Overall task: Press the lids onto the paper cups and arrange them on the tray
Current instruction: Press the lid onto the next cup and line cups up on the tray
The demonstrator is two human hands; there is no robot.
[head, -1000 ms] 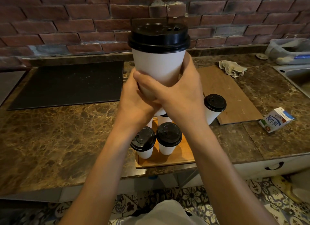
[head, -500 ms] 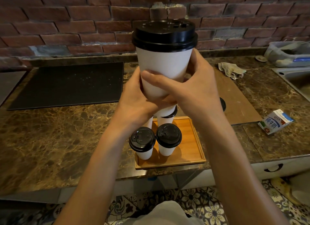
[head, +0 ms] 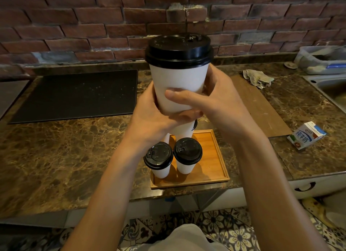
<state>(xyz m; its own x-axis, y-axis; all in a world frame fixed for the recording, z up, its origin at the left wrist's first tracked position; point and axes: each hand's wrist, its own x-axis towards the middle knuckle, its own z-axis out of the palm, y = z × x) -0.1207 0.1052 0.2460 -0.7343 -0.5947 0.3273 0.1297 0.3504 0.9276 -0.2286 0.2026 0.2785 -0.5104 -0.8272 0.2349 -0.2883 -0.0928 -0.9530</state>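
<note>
Lowered slightly, lidded cup [head: 178, 86] in both hands' grip, wooden tray [head: 215, 157] holding lidded cups

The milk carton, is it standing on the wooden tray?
No, the milk carton lies on the stone counter, well right of the wooden tray.

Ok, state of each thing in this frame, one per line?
Held cup: lidded, upright, lifted above the counter.
Left hand: grip around the held cup.
Right hand: grip around the held cup.
Two front cups: lidded, upright on tray.
Tray: right side bare.
Milk carton: lying on its side.
</note>
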